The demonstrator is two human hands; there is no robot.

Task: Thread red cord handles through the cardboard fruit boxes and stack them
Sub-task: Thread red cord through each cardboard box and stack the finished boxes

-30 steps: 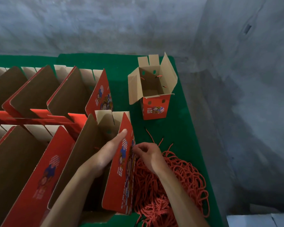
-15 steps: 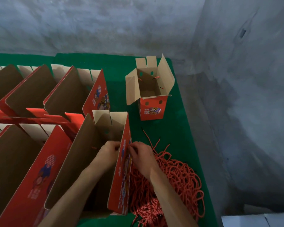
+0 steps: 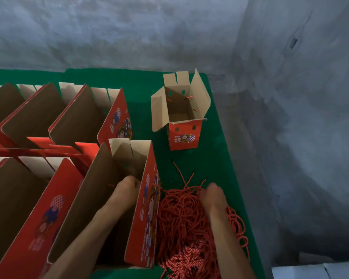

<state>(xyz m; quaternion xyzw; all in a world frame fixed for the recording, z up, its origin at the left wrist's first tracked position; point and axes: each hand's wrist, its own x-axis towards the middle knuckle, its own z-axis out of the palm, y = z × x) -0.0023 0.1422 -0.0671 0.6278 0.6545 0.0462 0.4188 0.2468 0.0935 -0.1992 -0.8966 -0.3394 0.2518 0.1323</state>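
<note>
The open cardboard fruit box [image 3: 147, 208] in front of me has a red printed right wall and a brown inside. My left hand [image 3: 127, 188] is inside it, fingers curled against that wall's inner face; what they hold is hidden. A short red cord end [image 3: 111, 185] sticks out of the box's left inner wall. My right hand [image 3: 213, 196], blurred, rests on top of the pile of red cords [image 3: 185, 220] just right of the box, fingers pointing down into the cords.
A small upright box [image 3: 181, 115] with open flaps and cord ends inside stands at the back right of the green mat [image 3: 216, 158]. Rows of open boxes [image 3: 79, 121] fill the left. The mat's right edge meets a grey concrete floor and wall.
My right hand has left the box's red wall and moved right onto the cord pile. My left hand stays inside the box against the wall.
</note>
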